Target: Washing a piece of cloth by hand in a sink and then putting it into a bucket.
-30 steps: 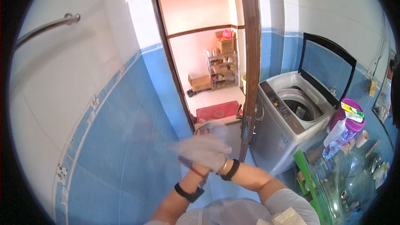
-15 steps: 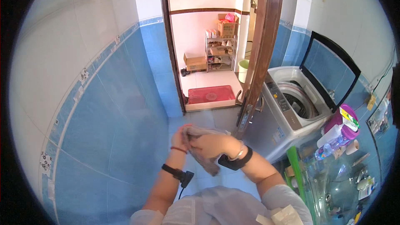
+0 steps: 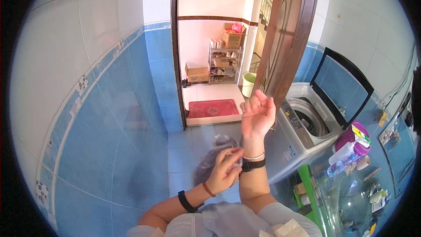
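Note:
My right hand (image 3: 258, 116) is raised near the door's edge, palm showing and fingers loosely curled, with nothing in it. A pale bracelet (image 3: 254, 156) and a black wristband (image 3: 254, 165) circle that wrist. My left hand (image 3: 226, 169) reaches across to it. Its bent fingers close at the inner side of the wristband, where their grip is partly hidden. Beyond my left hand is a greyish cloth (image 3: 205, 166), smeared by motion. I cannot tell whether it hangs, falls or lies on the floor.
A washing machine (image 3: 302, 123) stands at right with its lid raised. Nearer is a glass basin (image 3: 351, 199) crowded with toiletries and a purple tub (image 3: 360, 138). The brown door (image 3: 287, 44) stands ajar. Through the doorway are a red mat (image 3: 212, 109), shoe rack (image 3: 224, 65) and green bucket (image 3: 248, 83).
Both hands held the greyish cloth together before. My right hand has let go and risen, palm showing; my left hand has moved to the right wrist. The view has shifted slightly.

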Motion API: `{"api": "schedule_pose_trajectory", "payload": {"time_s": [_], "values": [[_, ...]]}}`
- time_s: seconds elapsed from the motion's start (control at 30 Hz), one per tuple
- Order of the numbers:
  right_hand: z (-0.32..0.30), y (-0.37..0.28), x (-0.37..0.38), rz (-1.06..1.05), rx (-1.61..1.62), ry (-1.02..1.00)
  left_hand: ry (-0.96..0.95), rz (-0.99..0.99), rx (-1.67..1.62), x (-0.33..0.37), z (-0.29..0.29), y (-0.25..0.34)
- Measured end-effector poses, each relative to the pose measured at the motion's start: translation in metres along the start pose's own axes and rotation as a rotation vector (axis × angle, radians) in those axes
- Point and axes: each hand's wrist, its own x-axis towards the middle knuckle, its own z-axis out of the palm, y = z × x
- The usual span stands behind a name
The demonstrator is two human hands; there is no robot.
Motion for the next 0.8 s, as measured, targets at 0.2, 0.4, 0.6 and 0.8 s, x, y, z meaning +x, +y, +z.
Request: {"api": "schedule_pose_trajectory", "payload": {"time_s": [0.2,0.4,0.6,0.8], "values": [[-0.024,0.032,0.019,-0.086,-0.171,0.149,0.221,-0.173,-0.5,0.003,0.007,-0.038],[-0.062,0.078,0.065,-0.236,-0.353,0.34,0.235,-0.707,-1.521,0.007,-0.033,-0.149],[-0.149,0.133,0.13,-0.331,-0.51,0.479,0.065,-1.143,-1.747,0.049,-0.05,-0.207],[-0.234,0.173,0.23,-0.289,-0.596,0.691,-0.102,-1.085,-1.001,0.139,-0.092,-0.255]]}}
